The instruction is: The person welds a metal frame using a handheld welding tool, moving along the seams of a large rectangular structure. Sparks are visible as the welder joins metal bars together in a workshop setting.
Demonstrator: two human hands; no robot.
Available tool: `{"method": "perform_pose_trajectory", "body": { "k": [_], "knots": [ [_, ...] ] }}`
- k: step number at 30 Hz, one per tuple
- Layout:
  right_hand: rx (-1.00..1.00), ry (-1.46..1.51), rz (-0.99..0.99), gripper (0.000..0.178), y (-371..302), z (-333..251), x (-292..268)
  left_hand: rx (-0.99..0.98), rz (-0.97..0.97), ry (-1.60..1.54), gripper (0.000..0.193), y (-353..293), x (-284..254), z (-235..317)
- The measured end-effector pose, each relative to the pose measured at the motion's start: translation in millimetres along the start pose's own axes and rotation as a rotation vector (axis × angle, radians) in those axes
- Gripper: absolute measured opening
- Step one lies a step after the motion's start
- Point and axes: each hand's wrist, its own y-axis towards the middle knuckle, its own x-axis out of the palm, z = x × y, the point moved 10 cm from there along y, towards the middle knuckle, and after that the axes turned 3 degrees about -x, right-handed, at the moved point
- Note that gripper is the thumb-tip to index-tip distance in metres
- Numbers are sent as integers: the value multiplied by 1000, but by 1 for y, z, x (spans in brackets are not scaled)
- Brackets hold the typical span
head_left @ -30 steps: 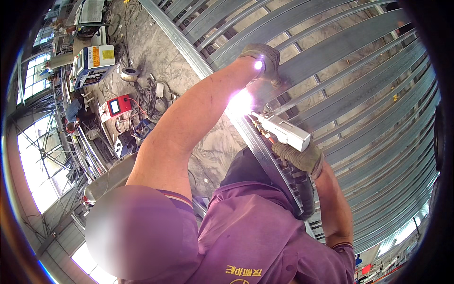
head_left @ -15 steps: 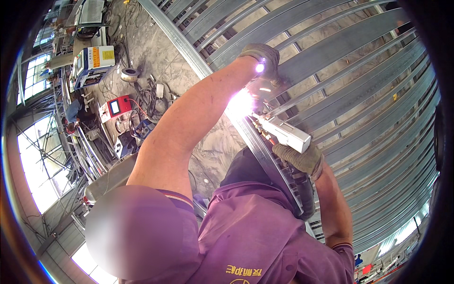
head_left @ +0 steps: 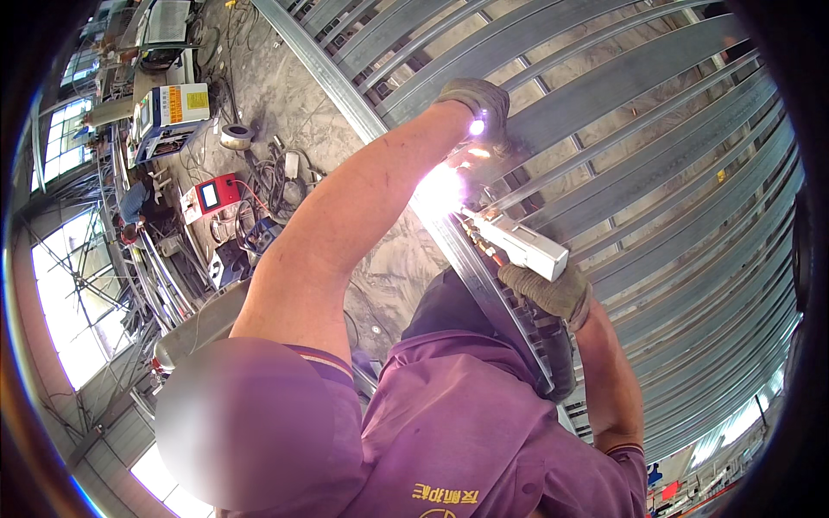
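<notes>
My right hand (head_left: 557, 292), in a grey-brown work glove, is closed around a white, box-shaped welding gun (head_left: 525, 246). The gun's narrow nozzle points up-left at a bright weld glare (head_left: 440, 188) on the long metal rail (head_left: 482, 274). Above the glare, my gloved left hand (head_left: 475, 102) curls over the end of a grey metal slat (head_left: 561, 115); its fingertips are partly hidden. A small violet light spot shows on that glove. The glare hides the weld point itself and the end of the rail there.
Rows of metal slats (head_left: 665, 164) spread across the right side. On the floor at left lie tangled cables (head_left: 281, 186), a wire spool (head_left: 236, 135), a red box with a screen (head_left: 210, 197) and a blue-white machine (head_left: 171, 119). Another person (head_left: 136, 203) is at the far left.
Both hands and the welding gun stay nearly in place. The weld glare continues, and the streak of light beneath my left hand has changed shape.
</notes>
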Motion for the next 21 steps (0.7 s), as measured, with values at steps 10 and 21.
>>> {"method": "perform_pose_trajectory", "body": {
  "k": [10, 21],
  "knots": [
    [126, -100, -29, 60, -3, 24, -6, 3, -5, -18, 64, 3, 1, -1],
    [75, -31, -4, 60, -10, 10, -5, 5, 19, -45, 68, 8, 3, -3]
  ]
}}
